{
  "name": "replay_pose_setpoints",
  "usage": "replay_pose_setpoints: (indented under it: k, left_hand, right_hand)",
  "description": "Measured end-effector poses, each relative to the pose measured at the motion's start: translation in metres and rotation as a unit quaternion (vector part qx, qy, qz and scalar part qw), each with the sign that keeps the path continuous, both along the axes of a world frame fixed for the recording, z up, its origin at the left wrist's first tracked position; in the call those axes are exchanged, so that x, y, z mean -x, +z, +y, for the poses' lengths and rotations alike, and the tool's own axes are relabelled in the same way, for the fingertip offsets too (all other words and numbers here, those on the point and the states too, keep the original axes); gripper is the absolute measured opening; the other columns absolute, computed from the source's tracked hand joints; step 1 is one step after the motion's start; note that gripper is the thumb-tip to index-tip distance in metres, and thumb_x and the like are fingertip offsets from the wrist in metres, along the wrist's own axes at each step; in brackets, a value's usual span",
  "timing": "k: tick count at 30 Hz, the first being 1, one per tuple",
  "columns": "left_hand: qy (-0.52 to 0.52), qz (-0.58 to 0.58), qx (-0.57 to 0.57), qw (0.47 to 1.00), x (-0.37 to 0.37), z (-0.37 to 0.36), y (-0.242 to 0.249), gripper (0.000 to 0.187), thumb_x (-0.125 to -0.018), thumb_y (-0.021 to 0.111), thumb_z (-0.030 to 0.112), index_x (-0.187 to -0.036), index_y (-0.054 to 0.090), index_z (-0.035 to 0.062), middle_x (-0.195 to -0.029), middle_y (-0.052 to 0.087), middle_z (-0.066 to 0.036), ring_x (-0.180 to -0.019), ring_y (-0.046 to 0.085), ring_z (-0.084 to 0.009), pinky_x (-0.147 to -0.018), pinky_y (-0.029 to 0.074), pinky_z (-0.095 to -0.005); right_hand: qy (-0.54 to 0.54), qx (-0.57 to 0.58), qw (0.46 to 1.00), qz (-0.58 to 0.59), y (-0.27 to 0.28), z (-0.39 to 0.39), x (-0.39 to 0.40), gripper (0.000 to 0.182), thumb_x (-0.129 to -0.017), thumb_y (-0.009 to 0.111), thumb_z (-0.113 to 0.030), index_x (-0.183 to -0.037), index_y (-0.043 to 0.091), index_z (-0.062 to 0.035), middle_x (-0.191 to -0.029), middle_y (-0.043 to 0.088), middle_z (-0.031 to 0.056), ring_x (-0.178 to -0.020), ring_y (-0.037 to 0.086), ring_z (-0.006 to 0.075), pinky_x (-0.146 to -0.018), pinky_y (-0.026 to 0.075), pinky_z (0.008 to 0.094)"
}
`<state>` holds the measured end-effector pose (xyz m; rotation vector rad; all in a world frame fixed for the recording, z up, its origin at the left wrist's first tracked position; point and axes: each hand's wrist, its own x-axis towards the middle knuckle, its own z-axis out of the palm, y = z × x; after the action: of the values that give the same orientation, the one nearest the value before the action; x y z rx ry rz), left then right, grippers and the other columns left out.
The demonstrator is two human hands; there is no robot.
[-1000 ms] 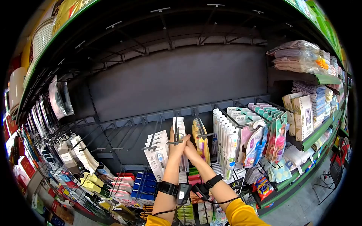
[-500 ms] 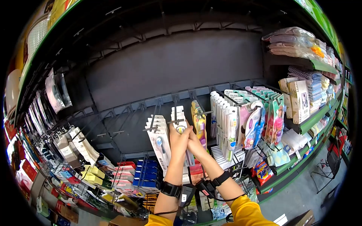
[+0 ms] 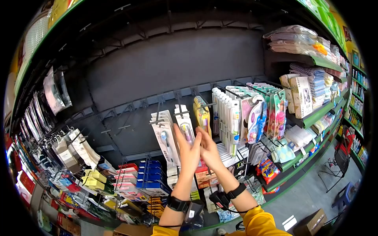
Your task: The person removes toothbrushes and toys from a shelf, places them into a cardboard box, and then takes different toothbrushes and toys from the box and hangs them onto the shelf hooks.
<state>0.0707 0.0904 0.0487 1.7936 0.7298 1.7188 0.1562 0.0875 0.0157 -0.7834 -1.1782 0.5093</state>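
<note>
My left hand and my right hand are raised side by side in front of a row of toothbrush packs hanging on a metal peg. Both hands have their fingers spread and hold nothing. The left hand's fingertips lie just below the front pack and may touch it. More white packs hang on the peg to the left. Yellow packs hang to the right. Both wrists carry black bands with small devices.
A dark back panel with several bare pegs fills the upper wall. White and coloured toothbrush packs hang at the right, folded cloths lie on green shelves. Small boxed goods sit below. A cardboard box stands on the floor.
Both hands have dropped from the peg's tip, where they were closed around the front pack, to below it with fingers open. The view has shifted slightly left and down.
</note>
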Motion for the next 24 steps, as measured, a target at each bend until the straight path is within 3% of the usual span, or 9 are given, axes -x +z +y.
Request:
replay_pose_setpoints:
  k: [2, 5, 7, 9, 13, 16, 20, 23, 24]
  left_hand:
    - [-0.013, -0.014, -0.048, 0.999, -0.004, -0.026, 0.005, 0.061, -0.087, 0.044, 0.02, -0.133, 0.011, -0.0036, -0.14, 0.012, -0.019, -0.13, 0.012, -0.0263, -0.105, 0.01, -0.033]
    - [-0.103, 0.0, -0.065, 0.993, -0.018, -0.027, 0.0, 0.055, -0.089, 0.04, 0.016, -0.134, 0.013, -0.0008, -0.14, 0.014, -0.016, -0.13, 0.013, -0.0233, -0.105, 0.009, -0.0328]
    - [-0.133, -0.013, -0.009, 0.991, -0.033, -0.009, -0.002, 0.059, -0.089, 0.043, 0.017, -0.135, 0.01, 0.0, -0.14, 0.013, -0.016, -0.13, 0.014, -0.0223, -0.105, 0.012, -0.032]
    - [-0.136, -0.027, 0.024, 0.99, -0.048, 0.024, -0.015, 0.074, -0.085, 0.052, 0.028, -0.133, 0.007, -0.0047, -0.134, 0.023, -0.023, -0.122, 0.03, -0.0274, -0.099, 0.026, -0.031]
    - [-0.205, -0.114, 0.169, 0.957, -0.056, 0.042, 0.009, 0.089, -0.078, 0.061, 0.029, -0.133, 0.0, -0.0051, -0.13, 0.027, -0.024, -0.119, 0.034, -0.0266, -0.095, 0.03, -0.0295]
    - [-0.158, -0.106, 0.184, 0.964, -0.062, 0.069, 0.012, 0.103, -0.068, 0.069, 0.038, -0.133, 0.002, -0.0053, -0.132, 0.022, -0.025, -0.121, 0.03, -0.0279, -0.096, 0.029, -0.0317]
    - [-0.125, -0.087, 0.174, 0.973, -0.071, 0.087, 0.013, 0.103, -0.065, 0.073, 0.032, -0.133, 0.005, -0.0057, -0.129, 0.029, -0.024, -0.115, 0.038, -0.0263, -0.093, 0.034, -0.0306]
    - [-0.117, -0.073, 0.126, 0.982, -0.074, 0.097, 0.01, 0.1, -0.065, 0.074, 0.031, -0.132, 0.009, -0.006, -0.127, 0.033, -0.022, -0.113, 0.04, -0.0249, -0.091, 0.036, -0.0301]
    - [-0.107, -0.06, 0.122, 0.985, -0.074, 0.099, 0.01, 0.098, -0.065, 0.074, 0.032, -0.132, 0.013, -0.0061, -0.127, 0.034, -0.021, -0.113, 0.041, -0.0237, -0.09, 0.036, -0.0292]
  right_hand:
    - [-0.077, -0.049, 0.995, 0.043, 0.01, -0.017, -0.006, 0.023, -0.081, 0.047, -0.004, -0.104, 0.05, 0.0003, -0.096, 0.055, 0.0085, -0.086, 0.051, 0.0144, -0.082, 0.039, 0.026]
    - [-0.103, -0.006, 0.995, 0.01, 0.015, -0.011, -0.021, 0.036, -0.089, 0.04, -0.015, -0.121, 0.038, 0.0004, -0.119, 0.045, 0.016, -0.11, 0.043, 0.023, -0.093, 0.033, 0.0301]
    - [-0.031, 0.047, 0.998, 0.025, 0.017, -0.001, -0.03, 0.052, -0.09, 0.04, -0.026, -0.131, 0.023, 0.0006, -0.133, 0.028, 0.0222, -0.124, 0.028, 0.0277, -0.1, 0.023, 0.0315]
    - [-0.006, 0.055, 0.998, 0.035, 0.01, 0.02, -0.04, 0.057, -0.089, 0.042, -0.028, -0.133, 0.019, 0.001, -0.135, 0.023, 0.0221, -0.126, 0.024, 0.0276, -0.101, 0.022, 0.0312]
    - [0.031, 0.08, 0.995, 0.049, 0.022, 0.029, -0.048, 0.061, -0.09, 0.039, -0.034, -0.133, 0.016, 0.0023, -0.136, 0.022, 0.0211, -0.126, 0.024, 0.0254, -0.101, 0.021, 0.0288]
    - [0.059, 0.06, 0.995, 0.048, 0.021, 0.052, -0.053, 0.063, -0.091, 0.029, -0.043, -0.134, 0.015, 0.0014, -0.138, 0.02, 0.0183, -0.127, 0.021, 0.0246, -0.102, 0.018, 0.0293]
    - [0.067, 0.057, 0.995, 0.046, 0.007, 0.096, -0.06, 0.066, -0.09, 0.016, -0.052, -0.136, 0.014, -0.0043, -0.137, 0.023, 0.0147, -0.127, 0.021, 0.0222, -0.102, 0.017, 0.0294]
    - [0.172, 0.037, 0.98, 0.095, 0.021, 0.091, -0.056, 0.066, -0.091, 0.016, -0.049, -0.135, 0.011, -0.0004, -0.137, 0.022, 0.0172, -0.127, 0.022, 0.0231, -0.102, 0.018, 0.029]
    - [0.159, 0.027, 0.986, 0.046, 0.021, 0.093, -0.058, 0.067, -0.09, 0.015, -0.05, -0.136, 0.008, -0.0011, -0.136, 0.023, 0.0166, -0.125, 0.025, 0.0224, -0.101, 0.02, 0.0282]
